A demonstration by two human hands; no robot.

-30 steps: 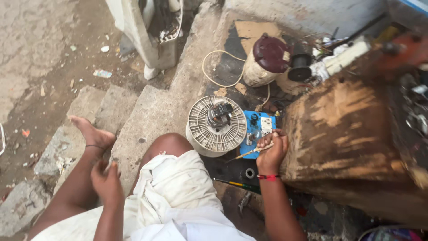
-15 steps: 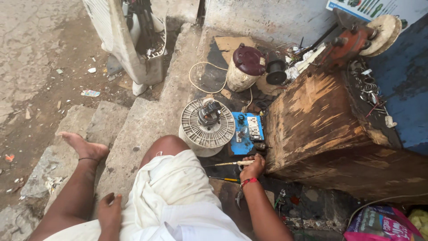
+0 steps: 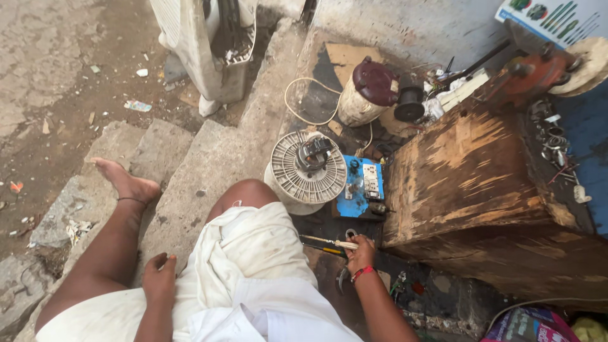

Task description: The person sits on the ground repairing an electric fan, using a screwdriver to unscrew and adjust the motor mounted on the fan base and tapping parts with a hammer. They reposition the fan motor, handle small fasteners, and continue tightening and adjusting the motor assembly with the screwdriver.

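Beside the wooden block (image 3: 468, 183), a fan motor (image 3: 308, 166) sits with its housing open, work unfinished; right hand (image 3: 360, 252) grips a screwdriver (image 3: 329, 242) near it, while left hand (image 3: 158, 278) rests loosely curled, empty, on the thigh.

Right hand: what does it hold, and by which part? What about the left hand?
The right hand grips a slim pale-handled tool at its handle end; the tip points left. The left hand holds nothing, resting on the white cloth.
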